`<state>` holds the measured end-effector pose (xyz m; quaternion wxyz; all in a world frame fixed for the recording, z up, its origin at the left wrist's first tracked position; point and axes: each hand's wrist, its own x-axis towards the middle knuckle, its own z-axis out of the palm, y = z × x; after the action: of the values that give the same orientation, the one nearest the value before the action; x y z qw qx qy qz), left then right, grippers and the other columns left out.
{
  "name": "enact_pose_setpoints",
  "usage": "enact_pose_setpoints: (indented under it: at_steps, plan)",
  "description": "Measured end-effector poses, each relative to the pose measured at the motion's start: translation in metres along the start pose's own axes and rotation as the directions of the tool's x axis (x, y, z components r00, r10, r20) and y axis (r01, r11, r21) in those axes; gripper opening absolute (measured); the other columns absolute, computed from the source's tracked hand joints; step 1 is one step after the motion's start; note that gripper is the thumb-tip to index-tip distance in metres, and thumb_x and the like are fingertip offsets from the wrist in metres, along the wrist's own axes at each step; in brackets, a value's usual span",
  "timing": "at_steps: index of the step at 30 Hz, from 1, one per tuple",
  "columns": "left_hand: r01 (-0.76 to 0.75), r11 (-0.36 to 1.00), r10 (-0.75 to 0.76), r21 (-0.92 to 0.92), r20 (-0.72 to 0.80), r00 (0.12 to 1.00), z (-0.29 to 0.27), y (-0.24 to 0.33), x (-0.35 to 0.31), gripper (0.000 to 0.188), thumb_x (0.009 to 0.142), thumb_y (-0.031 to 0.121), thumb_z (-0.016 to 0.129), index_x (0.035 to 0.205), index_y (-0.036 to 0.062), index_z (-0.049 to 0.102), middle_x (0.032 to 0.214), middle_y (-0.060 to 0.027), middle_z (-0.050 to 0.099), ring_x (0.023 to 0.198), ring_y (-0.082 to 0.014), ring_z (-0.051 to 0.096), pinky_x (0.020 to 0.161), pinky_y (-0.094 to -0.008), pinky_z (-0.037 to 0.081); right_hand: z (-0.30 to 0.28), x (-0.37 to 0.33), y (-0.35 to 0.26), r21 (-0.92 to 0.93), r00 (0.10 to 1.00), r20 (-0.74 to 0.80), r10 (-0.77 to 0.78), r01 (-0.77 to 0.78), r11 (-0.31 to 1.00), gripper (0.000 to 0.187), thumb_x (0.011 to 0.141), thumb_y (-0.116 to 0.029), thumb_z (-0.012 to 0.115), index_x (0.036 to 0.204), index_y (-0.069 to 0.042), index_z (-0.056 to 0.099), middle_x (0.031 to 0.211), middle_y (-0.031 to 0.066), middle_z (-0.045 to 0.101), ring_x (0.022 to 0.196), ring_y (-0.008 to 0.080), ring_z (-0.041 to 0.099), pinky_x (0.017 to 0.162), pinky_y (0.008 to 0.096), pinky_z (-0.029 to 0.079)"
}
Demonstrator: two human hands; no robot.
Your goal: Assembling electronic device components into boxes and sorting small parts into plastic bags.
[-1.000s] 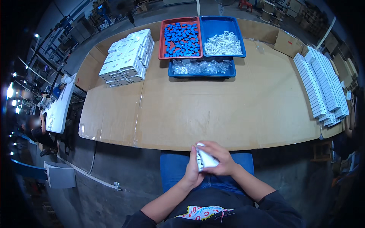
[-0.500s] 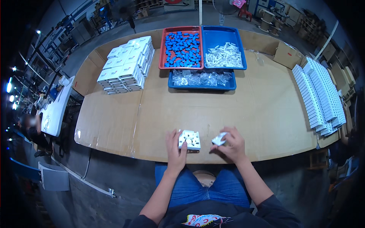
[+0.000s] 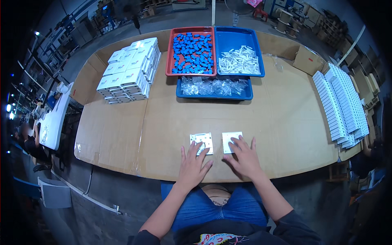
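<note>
Two square white plastic pieces lie side by side near the table's front edge. The left one is a box base [image 3: 207, 140] with holes and raised details inside. My left hand [image 3: 192, 165] rests over its near left part, fingers spread and fingertips touching it. To its right lies a flat white cover plate [image 3: 229, 137], with a narrow gap between the two. My right hand [image 3: 244, 159] is over the plate's near right part, fingers apart and fingertips on it. Fingers hide parts of both pieces.
Beyond my hands stand a red tray [image 3: 168, 61] of blue parts, a blue tray [image 3: 234, 36] of white parts, and a lower blue tray [image 3: 214, 97] of clear bags. White boxes [image 3: 130, 73] are stacked left; white units [image 3: 343, 106] in rows right. A person [image 3: 30, 141] sits far left.
My right hand has set the cover plate flat on the table and opened over it. My left hand has moved from gripping the base's side to spread fingers on top.
</note>
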<state>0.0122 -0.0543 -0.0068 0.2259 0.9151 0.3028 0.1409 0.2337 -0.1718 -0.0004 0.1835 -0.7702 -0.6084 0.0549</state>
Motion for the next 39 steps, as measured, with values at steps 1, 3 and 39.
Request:
enact_pose_setpoints:
  at_steps: [1, 3, 39]
  plan:
    - [0.032, 0.999, -0.032, 0.009, -0.016, 0.999, 0.002, -0.002, 0.006, 0.054, 0.102, 0.041, 0.065, 0.149, 0.0163, 0.055, 0.159, -0.0155, 0.043, 0.155, -0.0431, 0.032, 0.125, -0.0705, 0.014, -0.005, 0.009, -0.003, -0.003, 1.0, -0.001, 0.0, 0.0, 1.0, 0.054, 0.1, -0.049, 0.065, 0.132, -0.006, 0.07, 0.142, 0.012, 0.064, 0.144, 0.0331, 0.05, 0.122, 0.0747, 0.015]
    - [0.037, 0.999, -0.037, -0.014, -0.054, 0.998, 0.009, -0.007, 0.011, 0.054, 0.101, 0.042, 0.066, 0.147, 0.0147, 0.056, 0.158, -0.016, 0.044, 0.155, -0.0433, 0.032, 0.125, -0.0699, 0.015, -0.02, 0.026, -0.006, 0.003, 0.997, 0.067, 0.026, -0.027, 1.0, 0.048, 0.1, -0.045, 0.066, 0.127, -0.006, 0.072, 0.134, 0.0116, 0.067, 0.137, 0.0329, 0.055, 0.122, 0.0726, 0.019]
    - [0.128, 0.19, -0.438, -0.974, 0.033, 0.898, -0.001, 0.036, 0.006, 0.033, 0.112, 0.028, 0.054, 0.123, 0.001, 0.07, 0.112, -0.0069, 0.066, 0.086, -0.0071, 0.059, 0.077, -0.0239, 0.049, -0.046, 0.028, -0.007, 0.939, 0.964, 0.262, -0.045, -0.244, 0.243, 0.028, 0.097, -0.001, 0.073, 0.125, -0.002, 0.073, 0.1, 0.0014, 0.072, 0.09, 0.0086, 0.068, 0.083, 0.025, 0.055]
